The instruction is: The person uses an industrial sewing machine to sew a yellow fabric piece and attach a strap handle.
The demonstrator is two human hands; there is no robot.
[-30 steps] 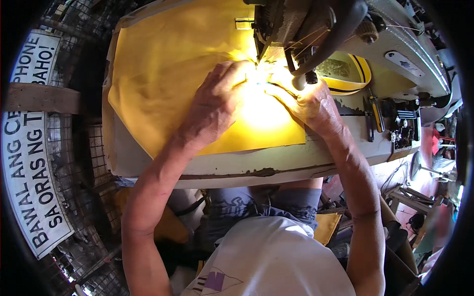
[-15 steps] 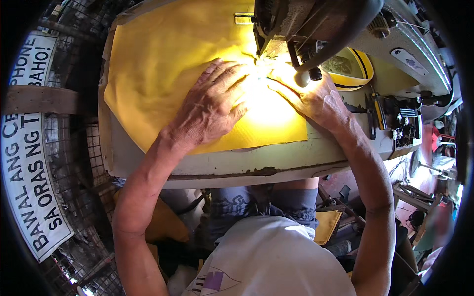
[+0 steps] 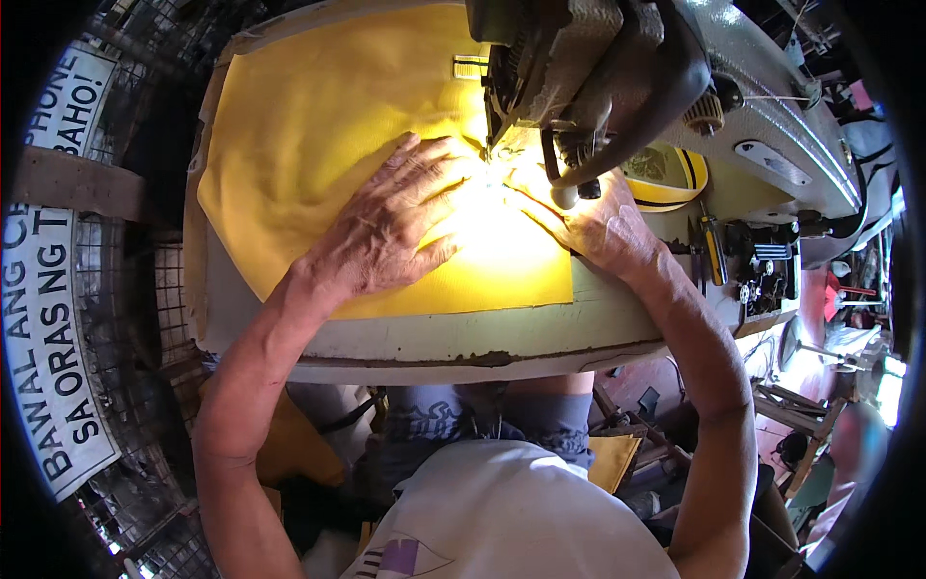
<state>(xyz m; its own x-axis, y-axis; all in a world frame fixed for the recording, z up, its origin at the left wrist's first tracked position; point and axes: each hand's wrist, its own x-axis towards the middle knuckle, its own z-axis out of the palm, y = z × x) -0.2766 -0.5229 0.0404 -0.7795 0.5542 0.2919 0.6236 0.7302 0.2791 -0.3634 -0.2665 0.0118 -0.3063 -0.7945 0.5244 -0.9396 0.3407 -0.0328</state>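
Observation:
A large sheet of yellow cloth (image 3: 318,125) lies spread over a worn sewing table (image 3: 434,343). My left hand (image 3: 391,227) presses flat on the cloth with fingers spread, fingertips close to the needle of a grey sewing machine (image 3: 617,68). My right hand (image 3: 598,227) rests on the cloth's right side under the machine head, fingers pointing at the needle. A bright lamp lights the cloth between both hands. The needle itself is hidden in the glare.
A yellow and black round object (image 3: 670,179) sits right of the machine head. A screwdriver (image 3: 712,246) and small dark metal parts (image 3: 767,275) lie on the table's right end. A white sign (image 3: 48,318) hangs on wire mesh at left.
The view has shifted closer to the machine. Both hands stay flat on the cloth and have slid slightly toward the needle.

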